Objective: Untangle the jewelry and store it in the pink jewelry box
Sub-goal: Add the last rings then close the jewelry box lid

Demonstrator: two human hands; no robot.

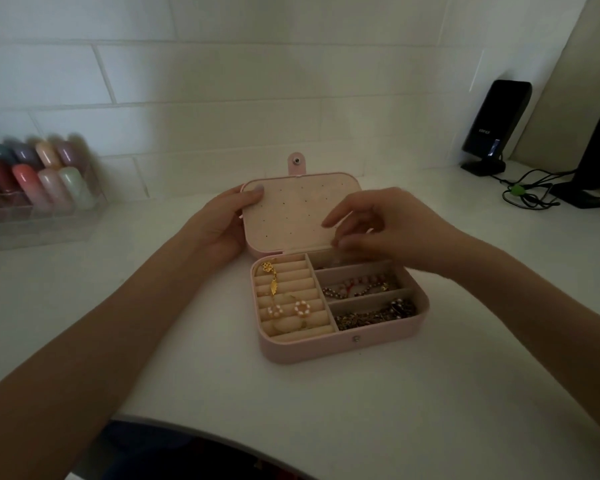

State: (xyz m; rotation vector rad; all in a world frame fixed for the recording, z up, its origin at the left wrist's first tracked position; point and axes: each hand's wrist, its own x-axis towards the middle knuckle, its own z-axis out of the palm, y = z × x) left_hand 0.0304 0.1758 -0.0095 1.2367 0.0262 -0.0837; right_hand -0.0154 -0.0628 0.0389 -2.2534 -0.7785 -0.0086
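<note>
While my left hand held the lid open, with the thumb on its inner face and the fingers curled behind its edge, my right hand hovered over the far right compartment of the box. The fingers of the right hand were bent and close together, but the picture was blurred there, so I could not tell if they pinched something small or nothing.

The box stood on the white table, directly in front of me. Most of the jewelry was already inside. A gold chain with a flower charm lay across the ring rolls, and two pearl flower rings sat lower on the same rolls. A beaded bracelet filled the middle right compartment, and dark chains lay in the near one.

I judged that the task was almost finished and that the step was to settle the last piece in the far compartment. To do it well, I needed to keep the lid steady, lower the piece slowly so that it coiled loosely, and keep it away from the divider, because a chain hanging over it could catch when the lid closes. The gold chain on the rolls also looked loose; it should be tucked in first.
</note>
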